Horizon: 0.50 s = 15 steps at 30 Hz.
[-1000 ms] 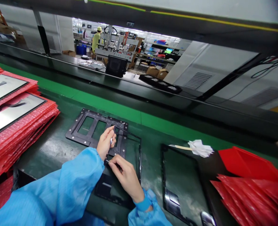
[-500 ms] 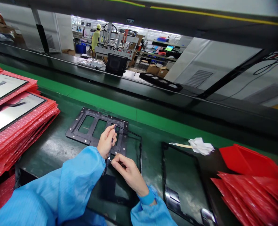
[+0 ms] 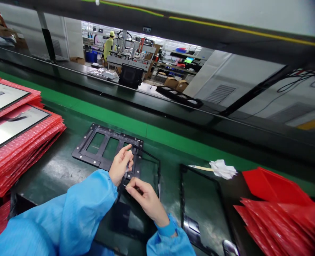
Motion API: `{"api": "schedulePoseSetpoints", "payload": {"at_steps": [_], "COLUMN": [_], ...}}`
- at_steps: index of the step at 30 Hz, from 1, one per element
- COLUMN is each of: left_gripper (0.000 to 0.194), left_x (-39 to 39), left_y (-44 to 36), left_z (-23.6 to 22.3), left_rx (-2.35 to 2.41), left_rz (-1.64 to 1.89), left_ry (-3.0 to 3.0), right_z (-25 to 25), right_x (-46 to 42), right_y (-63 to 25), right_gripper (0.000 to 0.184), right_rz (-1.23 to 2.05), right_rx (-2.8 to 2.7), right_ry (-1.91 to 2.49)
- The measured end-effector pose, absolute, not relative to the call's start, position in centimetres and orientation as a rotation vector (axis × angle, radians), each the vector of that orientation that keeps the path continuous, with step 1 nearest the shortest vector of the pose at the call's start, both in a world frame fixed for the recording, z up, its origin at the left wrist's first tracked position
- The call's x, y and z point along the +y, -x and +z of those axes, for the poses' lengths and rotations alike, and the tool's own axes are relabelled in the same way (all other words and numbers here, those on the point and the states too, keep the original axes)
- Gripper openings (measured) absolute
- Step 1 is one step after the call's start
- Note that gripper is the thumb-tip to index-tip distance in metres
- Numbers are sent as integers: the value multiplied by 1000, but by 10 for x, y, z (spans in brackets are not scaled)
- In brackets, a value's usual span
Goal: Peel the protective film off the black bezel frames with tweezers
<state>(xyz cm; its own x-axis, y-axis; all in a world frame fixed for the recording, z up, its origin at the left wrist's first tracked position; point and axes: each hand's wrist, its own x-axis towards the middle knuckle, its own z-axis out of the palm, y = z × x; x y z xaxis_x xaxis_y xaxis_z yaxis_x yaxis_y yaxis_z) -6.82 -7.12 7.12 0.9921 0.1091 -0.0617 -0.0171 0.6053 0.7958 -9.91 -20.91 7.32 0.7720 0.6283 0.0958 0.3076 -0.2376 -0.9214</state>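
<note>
My left hand is closed around the upper left corner of a thin rectangular black frame, which is tilted in front of me. My right hand pinches something small just below it, beside the frame's left side. Only a thin pale tip shows at the fingertips; the rest is hidden. Behind my left hand, partly overlapped by the frame, a black plate with window openings and several silver studs lies flat on the green table.
A second black frame lies to the right. Beyond it is a pale stick-handled tool with crumpled white tissue. Red bubble-wrap pouches lie at far right. At left, screen panels rest on stacked red pouches.
The view has shifted slightly, so the table objects appear a little further left. Both hands keep nearly the same pose, the right fingers still pinched near the frame's left side.
</note>
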Motion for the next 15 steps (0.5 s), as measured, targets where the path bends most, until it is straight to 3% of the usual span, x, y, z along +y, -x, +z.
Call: {"api": "schedulePoseSetpoints", "payload": {"at_steps": [15], "left_gripper": [31], "left_x": [-76], "left_y": [78], "left_z": [76], "left_rx": [-31], "left_rz": [-101], "left_ry": [-843], "right_z": [72], "right_x": [-214], "right_y": [95], "right_gripper": [29], "right_rz": [364], "right_rx": [-662], "right_ry": [1794]}}
